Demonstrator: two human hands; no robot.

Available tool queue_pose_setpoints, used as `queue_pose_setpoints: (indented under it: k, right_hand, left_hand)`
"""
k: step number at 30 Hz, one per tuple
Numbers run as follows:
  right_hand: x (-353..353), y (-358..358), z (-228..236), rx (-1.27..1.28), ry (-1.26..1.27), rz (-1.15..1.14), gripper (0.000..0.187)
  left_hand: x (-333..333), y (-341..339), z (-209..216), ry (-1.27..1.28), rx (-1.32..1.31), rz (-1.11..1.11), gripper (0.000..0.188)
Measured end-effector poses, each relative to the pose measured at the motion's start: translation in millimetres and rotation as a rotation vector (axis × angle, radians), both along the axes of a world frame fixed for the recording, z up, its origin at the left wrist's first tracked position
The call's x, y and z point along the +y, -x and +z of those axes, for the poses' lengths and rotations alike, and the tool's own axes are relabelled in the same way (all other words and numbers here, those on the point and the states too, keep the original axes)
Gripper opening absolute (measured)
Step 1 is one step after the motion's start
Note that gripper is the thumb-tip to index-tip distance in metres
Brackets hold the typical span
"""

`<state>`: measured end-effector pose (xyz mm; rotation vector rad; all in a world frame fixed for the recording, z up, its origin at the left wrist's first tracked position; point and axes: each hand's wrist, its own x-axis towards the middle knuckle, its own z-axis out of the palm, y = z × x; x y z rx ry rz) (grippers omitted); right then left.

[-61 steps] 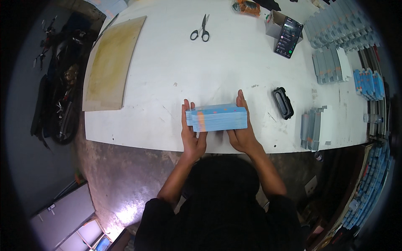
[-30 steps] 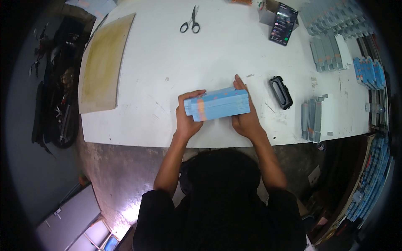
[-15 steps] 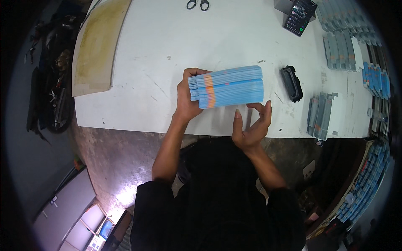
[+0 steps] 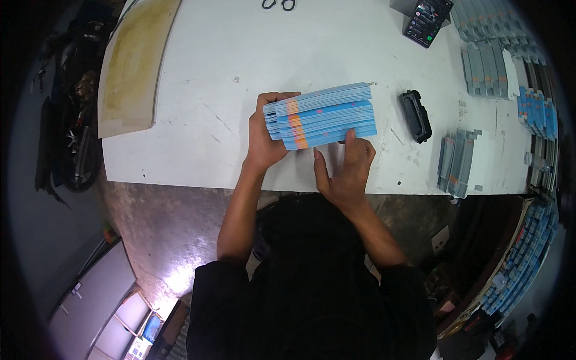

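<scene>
A thick stack of flat light-blue folded cartons [image 4: 330, 117], with an orange stripe near its left end, is held slightly tilted above the white table. My left hand [image 4: 268, 135] is wrapped round the left end of this stack; its thumb and fingertips are partly hidden by it. At the near edge, toward the right end, my right hand [image 4: 348, 170] touches the stack with a fingertip. The right thumb stands apart from the other fingers, and some of those fingers are hidden behind the hand.
On the white table [image 4: 198, 144] lie a stained board [image 4: 133, 66] at left, scissors [image 4: 279, 5] at the far edge and a black case [image 4: 415, 116] at right. A phone [image 4: 428, 23] leans on a grey box. Grey carton stacks [image 4: 459, 162] line the right side.
My right hand has moved left and up, and a fingertip now meets the stack's near edge. The stack has shifted slightly away from me, still in my left hand.
</scene>
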<state>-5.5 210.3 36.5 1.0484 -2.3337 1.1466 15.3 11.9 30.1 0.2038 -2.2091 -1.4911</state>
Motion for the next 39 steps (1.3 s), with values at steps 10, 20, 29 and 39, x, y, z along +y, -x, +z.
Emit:
queue_pose_setpoints:
  k: [10, 20, 29, 39]
  right_hand:
    - [-2.4, -8.0, -0.3, 0.051, -0.025, 0.01, 0.078]
    - [-1.2, -7.9, 1.1, 0.046, -0.051, -0.009, 0.073]
    - [-1.1, -9.1, 2.5, 0.05, -0.037, -0.021, 0.073]
    - [3.8, -14.4, 18.8, 0.248, -0.135, -0.198, 0.059]
  left_hand:
    - [-0.4, -3.4, -0.1, 0.014, -0.074, 0.023, 0.062]
    - [0.4, -3.0, -0.9, -0.018, -0.066, 0.026, 0.06]
    - [-0.4, -3.8, -3.4, -0.008, -0.072, 0.028, 0.058]
    - [-2.2, -3.3, -5.3, -0.004, -0.048, 0.019, 0.063]
